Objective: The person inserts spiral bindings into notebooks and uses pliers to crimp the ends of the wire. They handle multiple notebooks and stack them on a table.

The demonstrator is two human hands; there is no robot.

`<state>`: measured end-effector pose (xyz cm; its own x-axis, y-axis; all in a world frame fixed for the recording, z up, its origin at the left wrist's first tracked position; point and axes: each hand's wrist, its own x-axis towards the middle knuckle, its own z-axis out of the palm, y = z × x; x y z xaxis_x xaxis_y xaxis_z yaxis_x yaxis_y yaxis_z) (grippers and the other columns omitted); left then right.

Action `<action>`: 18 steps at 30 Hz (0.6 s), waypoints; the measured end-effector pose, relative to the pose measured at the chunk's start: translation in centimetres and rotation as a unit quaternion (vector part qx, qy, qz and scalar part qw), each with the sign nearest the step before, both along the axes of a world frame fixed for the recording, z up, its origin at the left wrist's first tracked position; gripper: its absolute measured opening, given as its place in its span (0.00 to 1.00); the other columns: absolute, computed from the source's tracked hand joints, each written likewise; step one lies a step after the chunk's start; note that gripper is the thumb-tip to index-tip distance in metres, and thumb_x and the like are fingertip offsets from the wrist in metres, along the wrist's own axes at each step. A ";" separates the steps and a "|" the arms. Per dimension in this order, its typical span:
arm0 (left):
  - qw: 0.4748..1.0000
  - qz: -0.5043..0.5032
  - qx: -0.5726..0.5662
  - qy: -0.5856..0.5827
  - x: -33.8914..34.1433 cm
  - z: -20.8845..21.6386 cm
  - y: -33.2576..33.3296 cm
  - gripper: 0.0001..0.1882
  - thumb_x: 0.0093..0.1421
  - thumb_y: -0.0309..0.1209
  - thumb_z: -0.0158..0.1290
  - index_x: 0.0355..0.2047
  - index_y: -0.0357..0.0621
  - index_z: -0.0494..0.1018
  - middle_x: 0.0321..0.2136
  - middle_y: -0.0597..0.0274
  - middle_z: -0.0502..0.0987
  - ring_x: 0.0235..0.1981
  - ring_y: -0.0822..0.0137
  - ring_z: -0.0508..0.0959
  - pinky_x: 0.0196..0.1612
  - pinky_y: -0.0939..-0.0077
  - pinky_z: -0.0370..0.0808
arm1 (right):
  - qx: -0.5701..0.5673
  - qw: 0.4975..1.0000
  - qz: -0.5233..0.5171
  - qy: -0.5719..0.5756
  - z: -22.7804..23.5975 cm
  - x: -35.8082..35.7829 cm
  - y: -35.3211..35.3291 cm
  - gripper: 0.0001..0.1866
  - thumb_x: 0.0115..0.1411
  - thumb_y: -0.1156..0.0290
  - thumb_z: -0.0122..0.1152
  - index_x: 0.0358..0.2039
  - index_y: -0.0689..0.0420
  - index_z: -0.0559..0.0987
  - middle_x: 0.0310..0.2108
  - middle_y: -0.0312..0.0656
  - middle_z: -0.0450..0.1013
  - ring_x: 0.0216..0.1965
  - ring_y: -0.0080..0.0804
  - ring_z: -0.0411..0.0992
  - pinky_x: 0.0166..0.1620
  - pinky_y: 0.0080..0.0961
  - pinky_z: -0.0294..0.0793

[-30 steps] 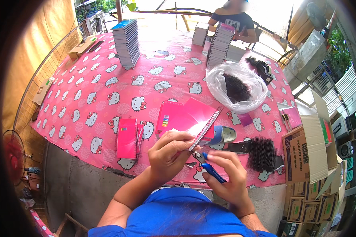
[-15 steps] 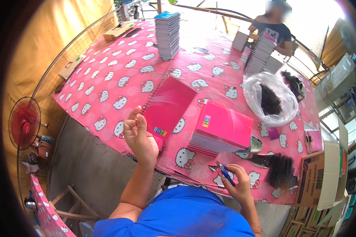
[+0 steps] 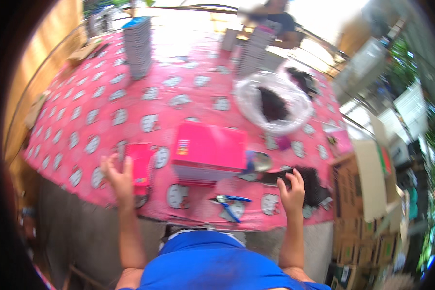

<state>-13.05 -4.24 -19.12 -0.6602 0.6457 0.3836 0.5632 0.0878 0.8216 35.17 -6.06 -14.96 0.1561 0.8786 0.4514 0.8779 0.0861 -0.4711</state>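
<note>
1. The pliers have left the right hand within the last half second; they now lie by the near edge of the table, around its middle.
2. The right hand has gone toward the near right corner, loosely curled over or beside the black coils. Nothing shows in its grasp; blur hides whether it touches them.
3. The left hand is released, fingers spread, at the left side of the pink notebooks near the left part of the near edge; I cannot tell if it touches them.
4. The pink stack sits farther in than the pliers, midway between both hands.
5. With the pliers down and neither hand visibly loaded, tool work on the notebooks appears paused.
</note>
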 end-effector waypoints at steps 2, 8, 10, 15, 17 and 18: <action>0.993 -0.100 0.028 -0.058 2.0 4.3 1.8 0.17 0.58 0.32 0.57 0.46 0.39 0.69 0.61 0.47 0.56 0.64 0.56 0.56 0.63 0.61 0.55 | -0.034 0.986 -0.151 -0.061 -0.5 5.8 1.4 0.20 0.52 0.60 0.65 0.39 0.62 0.78 0.53 0.57 0.67 0.54 0.54 0.64 0.57 0.42 0.63; 0.935 -0.349 0.028 0.062 9.9 18.2 4.8 0.16 0.59 0.28 0.54 0.48 0.42 0.72 0.57 0.55 0.66 0.58 0.60 0.66 0.58 0.68 0.62 | -0.163 0.927 -0.324 -0.095 -0.7 12.7 1.8 0.29 0.45 0.48 0.70 0.38 0.61 0.78 0.43 0.51 0.71 0.48 0.48 0.68 0.52 0.41 0.67; 0.895 -0.433 0.039 0.097 12.2 20.5 6.1 0.15 0.58 0.29 0.54 0.46 0.42 0.73 0.55 0.52 0.69 0.57 0.58 0.67 0.57 0.67 0.63 | -0.153 0.933 -0.313 -0.091 -1.3 12.7 2.0 0.32 0.43 0.45 0.70 0.38 0.60 0.78 0.42 0.49 0.72 0.47 0.46 0.68 0.51 0.40 0.68; 0.813 -0.524 -0.058 0.248 15.5 21.5 8.5 0.16 0.55 0.33 0.58 0.42 0.39 0.75 0.44 0.49 0.75 0.48 0.54 0.74 0.51 0.64 0.68 | -0.167 0.940 -0.269 -0.127 -3.2 10.0 3.0 0.28 0.46 0.46 0.68 0.34 0.59 0.79 0.37 0.47 0.74 0.42 0.46 0.72 0.45 0.40 0.72; 0.774 -0.556 -0.150 0.263 16.2 21.2 9.4 0.18 0.53 0.35 0.60 0.41 0.38 0.74 0.39 0.51 0.78 0.43 0.54 0.76 0.46 0.62 0.70 | -0.202 0.931 -0.283 -0.113 -3.1 10.2 3.6 0.20 0.49 0.53 0.67 0.31 0.58 0.81 0.34 0.48 0.76 0.39 0.47 0.74 0.42 0.41 0.73; 0.773 -0.562 -0.185 0.229 16.4 21.2 9.6 0.19 0.52 0.35 0.60 0.41 0.37 0.74 0.36 0.52 0.78 0.41 0.54 0.77 0.45 0.62 0.71 | -0.221 0.927 -0.291 -0.086 -2.8 10.4 4.1 0.16 0.50 0.56 0.67 0.29 0.57 0.82 0.32 0.49 0.77 0.37 0.47 0.76 0.41 0.41 0.74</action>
<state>3.35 5.39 2.06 0.5485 0.8338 0.0628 0.6781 -0.4875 0.5500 45.56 -1.94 -17.80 0.6206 0.7734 0.1295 0.7806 -0.5937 -0.1954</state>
